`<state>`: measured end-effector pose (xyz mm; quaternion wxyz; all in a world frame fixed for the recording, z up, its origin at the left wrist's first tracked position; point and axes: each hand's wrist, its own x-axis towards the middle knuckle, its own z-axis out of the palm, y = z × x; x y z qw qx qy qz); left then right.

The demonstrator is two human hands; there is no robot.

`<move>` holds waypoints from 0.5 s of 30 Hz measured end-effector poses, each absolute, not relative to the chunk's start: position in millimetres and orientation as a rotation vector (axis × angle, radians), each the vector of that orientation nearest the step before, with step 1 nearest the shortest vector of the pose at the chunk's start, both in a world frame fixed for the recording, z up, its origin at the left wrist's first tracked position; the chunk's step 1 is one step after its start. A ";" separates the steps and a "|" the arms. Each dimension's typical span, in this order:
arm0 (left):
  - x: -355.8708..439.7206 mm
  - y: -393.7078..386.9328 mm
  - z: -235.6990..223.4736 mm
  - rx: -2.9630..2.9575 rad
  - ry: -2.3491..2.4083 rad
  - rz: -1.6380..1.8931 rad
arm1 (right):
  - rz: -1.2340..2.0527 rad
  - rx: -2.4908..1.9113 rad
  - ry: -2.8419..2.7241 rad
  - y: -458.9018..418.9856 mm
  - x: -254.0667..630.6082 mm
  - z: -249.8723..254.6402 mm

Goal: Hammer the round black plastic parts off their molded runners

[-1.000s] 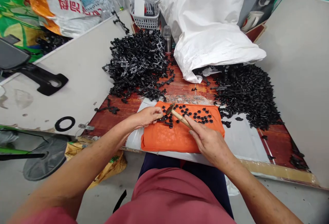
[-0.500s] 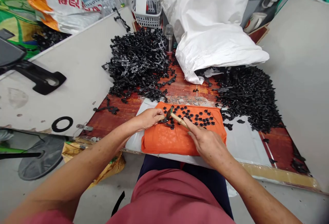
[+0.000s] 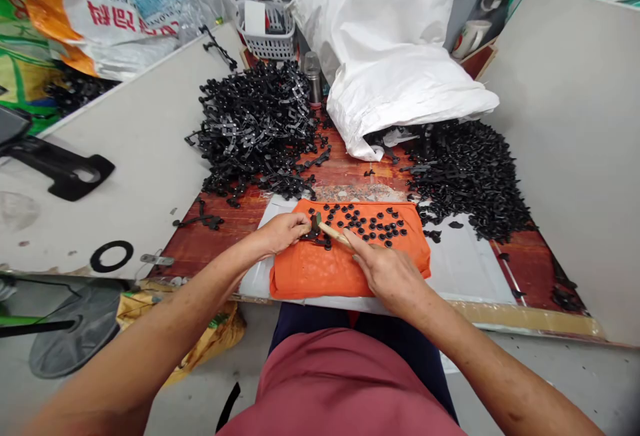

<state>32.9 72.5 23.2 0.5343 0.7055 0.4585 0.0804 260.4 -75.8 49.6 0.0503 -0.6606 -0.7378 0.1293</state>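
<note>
In the head view, my left hand point(image 3: 287, 231) is closed in a pinch at the left of an orange cloth pad point(image 3: 325, 276), holding a black plastic part point(image 3: 316, 235) against it. My right hand point(image 3: 387, 266) grips a wooden-handled tool point(image 3: 334, 233), its forefinger stretched along the handle. The tool's small dark, greenish head meets or lies just over the black part; its exact kind is hard to make out. Several small round black pieces point(image 3: 373, 236) lie scattered over the pad, right of the tool's head.
Behind the pad, a heap of linked black parts point(image 3: 255, 129) lies on the left. Another black heap point(image 3: 465, 179) spreads at the right, under a white sack point(image 3: 395, 63). Grey boards point(image 3: 125, 149) flank the red tabletop. A steel-coloured bottle point(image 3: 313, 79) and grey basket point(image 3: 270, 43) stand at the back.
The camera view has turned a little, so the scene sits farther left. Both hands keep their grips over the same spot on the pad.
</note>
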 end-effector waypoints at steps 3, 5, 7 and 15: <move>32.7 72.4 24.1 1.680 1.099 0.185 | 0.386 -1.985 -2.233 -73.7 259.2 46.7; 32.3 72.7 24.2 1.696 1.095 0.182 | 0.371 -1.959 -2.190 -70.9 258.6 44.1; 31.7 72.4 23.9 1.716 1.081 0.192 | 0.410 -1.965 -2.182 -68.6 258.0 42.2; 27.3 63.5 46.9 1.706 1.052 0.085 | 0.601 -1.754 -1.830 -107.1 276.5 52.6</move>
